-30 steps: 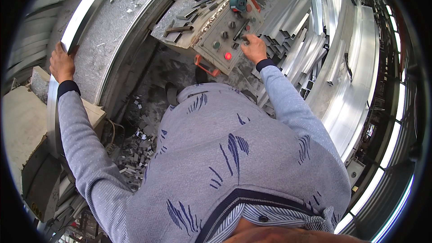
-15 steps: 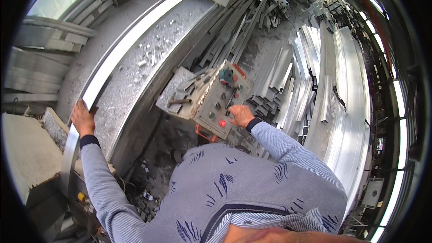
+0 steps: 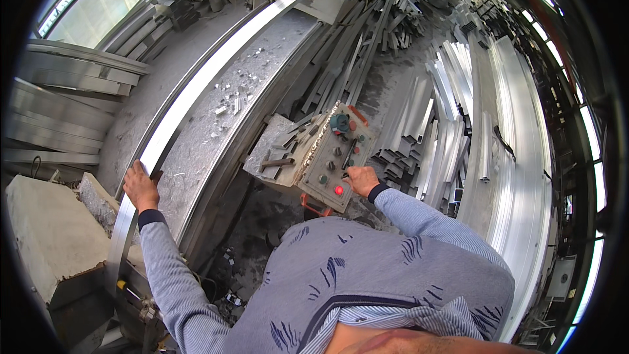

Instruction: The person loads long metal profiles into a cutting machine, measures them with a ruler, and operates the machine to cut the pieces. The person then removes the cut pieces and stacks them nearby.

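A long, shiny aluminium profile point(image 3: 219, 65) runs from the machine beside me at the lower left to the far top of the view. My left hand point(image 3: 141, 187) grips it near its closer end, fingers over one edge and thumb at the other. On the right, my right hand point(image 3: 362, 181) is at the control panel point(image 3: 332, 187), its fingers closed on a small dark knob point(image 3: 345, 174) that they partly hide. A lit red button point(image 3: 339, 190) glows beside those fingers. Other dark knobs and coloured buttons sit farther up the panel.
Small metal offcuts point(image 3: 229, 101) litter the machine bed under the profile. A hammer point(image 3: 278, 162) lies on a ledge left of the panel. Stacked aluminium profiles point(image 3: 514, 157) fill the right side; more stacks point(image 3: 65, 131) stand at the left. A pale machine housing point(image 3: 56, 223) is near my left forearm.
The whole view has shifted, so everything sits slightly farther right and lower. Both hands keep their places on the profile and at the knob.
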Tool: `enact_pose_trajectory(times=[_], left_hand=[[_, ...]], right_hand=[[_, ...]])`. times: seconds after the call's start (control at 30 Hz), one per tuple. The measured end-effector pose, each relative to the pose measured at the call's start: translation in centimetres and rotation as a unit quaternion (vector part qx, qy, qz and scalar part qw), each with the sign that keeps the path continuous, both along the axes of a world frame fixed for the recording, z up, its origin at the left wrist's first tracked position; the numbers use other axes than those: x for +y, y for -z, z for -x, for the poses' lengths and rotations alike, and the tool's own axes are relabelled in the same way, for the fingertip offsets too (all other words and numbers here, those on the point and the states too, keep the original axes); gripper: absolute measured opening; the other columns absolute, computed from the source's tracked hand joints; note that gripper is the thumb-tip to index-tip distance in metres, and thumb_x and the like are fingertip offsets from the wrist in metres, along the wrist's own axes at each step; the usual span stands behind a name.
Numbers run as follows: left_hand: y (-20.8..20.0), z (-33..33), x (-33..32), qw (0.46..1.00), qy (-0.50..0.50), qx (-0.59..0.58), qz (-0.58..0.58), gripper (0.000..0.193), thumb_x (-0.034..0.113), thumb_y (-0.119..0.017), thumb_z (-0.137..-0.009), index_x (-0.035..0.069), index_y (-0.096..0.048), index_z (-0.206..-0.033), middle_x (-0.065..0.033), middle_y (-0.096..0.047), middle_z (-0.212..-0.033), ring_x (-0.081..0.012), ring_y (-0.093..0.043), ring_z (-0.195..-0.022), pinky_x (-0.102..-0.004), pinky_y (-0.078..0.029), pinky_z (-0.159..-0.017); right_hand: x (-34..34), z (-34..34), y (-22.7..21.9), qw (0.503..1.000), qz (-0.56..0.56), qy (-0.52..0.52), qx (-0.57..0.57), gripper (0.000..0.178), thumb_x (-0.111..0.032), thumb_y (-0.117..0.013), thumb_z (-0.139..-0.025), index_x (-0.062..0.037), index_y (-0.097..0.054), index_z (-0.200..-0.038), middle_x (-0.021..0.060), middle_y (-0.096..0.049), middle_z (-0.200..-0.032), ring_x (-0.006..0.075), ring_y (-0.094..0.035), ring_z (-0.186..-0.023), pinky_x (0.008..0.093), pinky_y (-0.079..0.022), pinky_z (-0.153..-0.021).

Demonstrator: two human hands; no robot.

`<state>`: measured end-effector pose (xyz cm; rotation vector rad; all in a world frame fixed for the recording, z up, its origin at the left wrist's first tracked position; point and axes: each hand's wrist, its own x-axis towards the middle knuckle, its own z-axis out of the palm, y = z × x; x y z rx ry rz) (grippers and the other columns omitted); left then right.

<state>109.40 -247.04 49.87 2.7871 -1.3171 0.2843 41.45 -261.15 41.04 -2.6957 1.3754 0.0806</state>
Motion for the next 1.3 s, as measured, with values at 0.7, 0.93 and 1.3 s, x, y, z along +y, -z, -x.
enact_pose_trajectory(times=[0.7, 0.93, 1.3], left_hand=[[0.5, 0.3, 0.8, 0.994, -0.087, 0.063, 0.027, 0.054, 0.038, -0.071, -0.101, 0.022, -0.055, -0.151, -0.0091, -0.061, -0.142, -0.0274, -0.053, -0.141, -0.0497, -0.036, -0.119], [1.9, 1.3, 0.9, 0.992, -0.108, 0.024, 0.069, 0.056, 0.029, -0.051, -0.108, 0.017, -0.045, -0.162, -0.0087, -0.044, -0.165, -0.0277, -0.035, -0.157, -0.0477, -0.023, -0.130], [2.1, 4.2, 4.6, 0.998, -0.053, 0.038, 0.011, 0.066, 0.018, -0.047, -0.108, 0.007, -0.027, -0.170, -0.0098, -0.026, -0.177, -0.0296, -0.020, -0.165, -0.0428, -0.017, -0.134]], right_hand=[[0.8, -0.9, 2.4, 0.993, 0.039, 0.087, 0.072, 0.040, -0.039, -0.080, -0.092, -0.0013, -0.066, -0.099, 0.0284, -0.074, -0.097, 0.0512, -0.071, -0.094, 0.0602, -0.055, -0.081], [1.2, -2.1, 1.9, 0.987, 0.026, 0.124, 0.095, 0.043, -0.040, -0.078, -0.092, 0.0000, -0.069, -0.105, 0.0309, -0.075, -0.105, 0.0516, -0.072, -0.102, 0.0603, -0.056, -0.088], [0.5, -2.6, 2.3, 0.986, -0.015, 0.151, 0.070, 0.048, -0.033, -0.079, -0.088, 0.0047, -0.074, -0.118, 0.0343, -0.073, -0.115, 0.0510, -0.071, -0.110, 0.0565, -0.056, -0.096]])
